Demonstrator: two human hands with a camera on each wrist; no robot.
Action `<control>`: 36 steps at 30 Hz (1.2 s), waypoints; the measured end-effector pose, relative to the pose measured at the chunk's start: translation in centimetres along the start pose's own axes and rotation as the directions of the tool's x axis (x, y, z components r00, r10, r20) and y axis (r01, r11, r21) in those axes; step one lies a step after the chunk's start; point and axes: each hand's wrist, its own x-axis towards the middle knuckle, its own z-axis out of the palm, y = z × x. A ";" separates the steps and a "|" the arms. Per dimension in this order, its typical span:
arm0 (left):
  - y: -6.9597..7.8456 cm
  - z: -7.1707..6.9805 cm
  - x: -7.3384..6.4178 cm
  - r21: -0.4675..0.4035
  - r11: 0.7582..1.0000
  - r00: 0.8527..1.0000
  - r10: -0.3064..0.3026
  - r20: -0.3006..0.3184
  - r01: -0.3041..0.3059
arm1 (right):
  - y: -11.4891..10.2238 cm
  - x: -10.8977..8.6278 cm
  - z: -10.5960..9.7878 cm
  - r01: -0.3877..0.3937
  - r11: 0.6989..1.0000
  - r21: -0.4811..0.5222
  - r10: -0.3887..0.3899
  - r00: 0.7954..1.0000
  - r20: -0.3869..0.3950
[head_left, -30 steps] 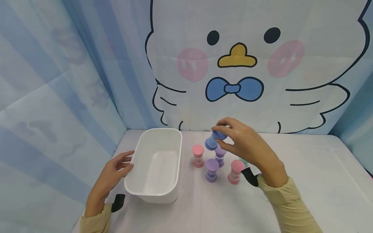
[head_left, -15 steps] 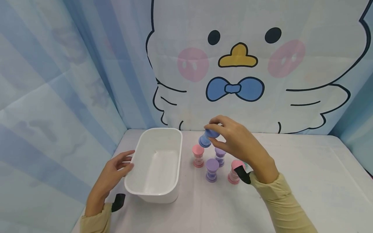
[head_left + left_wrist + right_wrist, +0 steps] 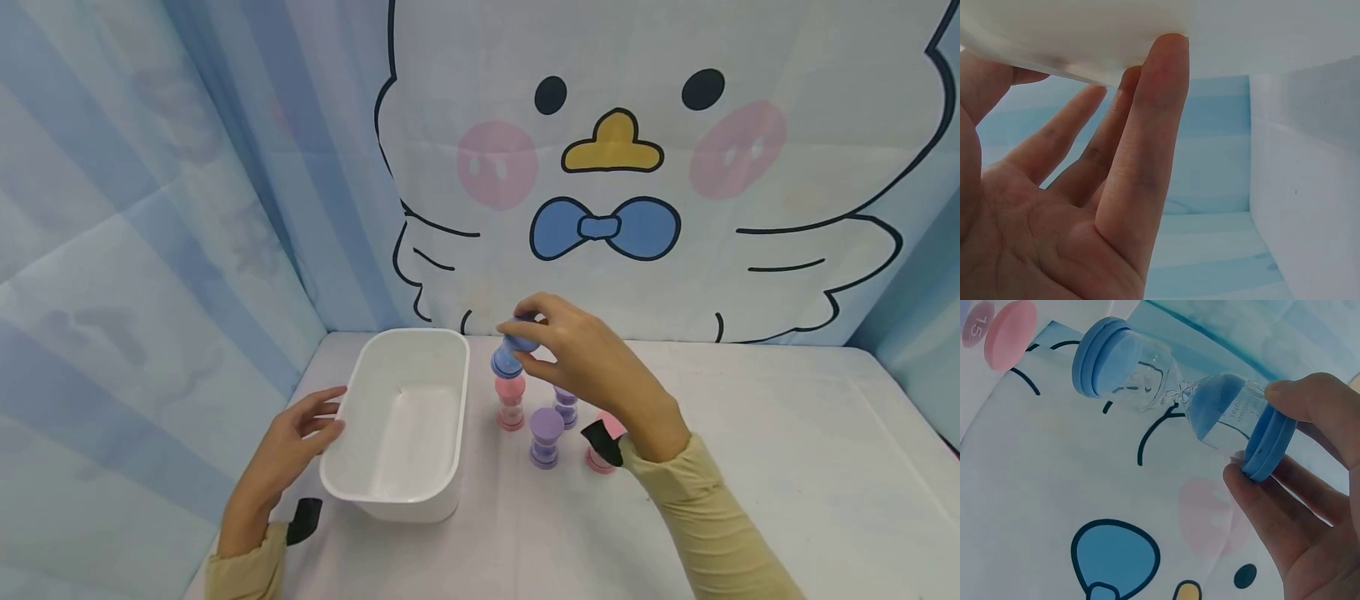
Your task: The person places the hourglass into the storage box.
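Observation:
My right hand pinches a blue hourglass by one end cap, tilted in the air behind a standing pink hourglass. In the right wrist view, blue sand shows through the clear bulb of the hourglass, and thumb and fingers hold its cap from opposite sides. My left hand touches the left side of a white plastic bin. Its fingers reach nearly straight to the bin's outer wall in the left wrist view. The bin's visible inside holds nothing.
Two purple hourglasses stand right of the bin. Another pink hourglass is partly hidden by the right wrist strap. A printed cloth hangs behind the white table, with a blue-striped curtain at left.
The right hand has carried the blue hourglass leftward toward the bin. Its forearm now hides the green hourglass seen earlier. The left hand and bin have stayed in place.

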 end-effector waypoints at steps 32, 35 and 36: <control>0.0 0.0 0.0 -0.003 1.000 1.000 0.004 0.007 -0.004 | -1.3 3.5 1.7 0.025 0.998 0.049 -0.026 1.000 0.018; 0.0 0.0 -0.1 -0.001 1.000 1.000 0.001 0.006 -0.001 | -1.4 3.8 1.8 0.038 0.998 0.054 -0.039 0.999 0.020; 0.0 0.0 -0.1 0.000 1.000 1.000 0.002 0.006 -0.002 | -1.4 3.9 1.9 0.044 0.997 0.055 -0.045 0.999 0.017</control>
